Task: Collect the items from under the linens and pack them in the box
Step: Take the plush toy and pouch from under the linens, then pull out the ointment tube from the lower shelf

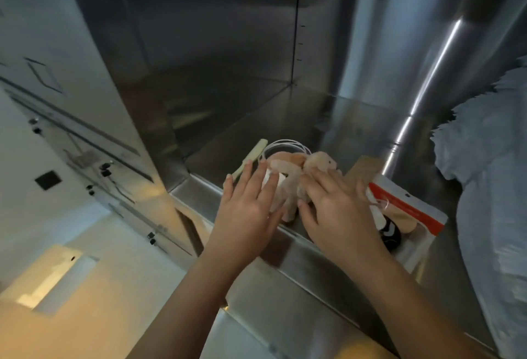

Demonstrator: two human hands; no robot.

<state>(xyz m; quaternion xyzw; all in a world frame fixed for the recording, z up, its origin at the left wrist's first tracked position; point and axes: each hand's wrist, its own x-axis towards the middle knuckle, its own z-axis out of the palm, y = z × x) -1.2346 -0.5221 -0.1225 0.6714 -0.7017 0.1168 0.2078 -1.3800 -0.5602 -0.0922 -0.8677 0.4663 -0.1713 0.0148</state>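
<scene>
Your left hand (247, 201) and right hand (339, 211) lie flat-fingered on the pink soft item (288, 169), gripping nothing. It sits on the steel ledge (299, 261), clear of the linens (484, 176). Nothing looks packed yet; no box is plainly visible.

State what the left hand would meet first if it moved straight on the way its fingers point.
Probably the pink soft toy, right at the left hand's fingertips; the white cable coil lies just beyond. Depth is unclear.
</scene>
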